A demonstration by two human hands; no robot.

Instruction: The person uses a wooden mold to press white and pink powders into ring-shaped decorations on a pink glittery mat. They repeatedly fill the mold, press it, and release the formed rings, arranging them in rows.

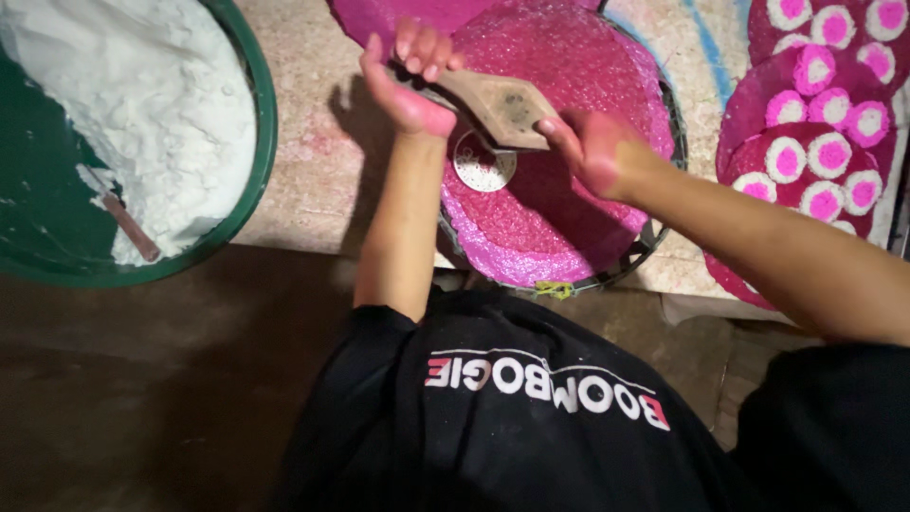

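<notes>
My left hand (pixel 409 78) and my right hand (pixel 590 149) both grip a flat wooden paddle-shaped mould (pixel 495 104), one at each end, held over a round tray (pixel 664 232) covered with a bright pink granular layer (pixel 569 66). Just under the mould lies a small white perforated disc (pixel 483 163) on the pink layer. The fingers of my left hand curl over the far end of the mould. My right hand pinches its near right corner. The mould's underside is hidden.
A large green basin (pixel 261 142) at the left holds white flour (pixel 133 104) with a brown-handled scoop (pixel 128 226) stuck in it. At the right, pink round sheets (pixel 749 104) carry several pink-and-white discs (pixel 823 152). A worn stone slab (pixel 313 180) lies underneath.
</notes>
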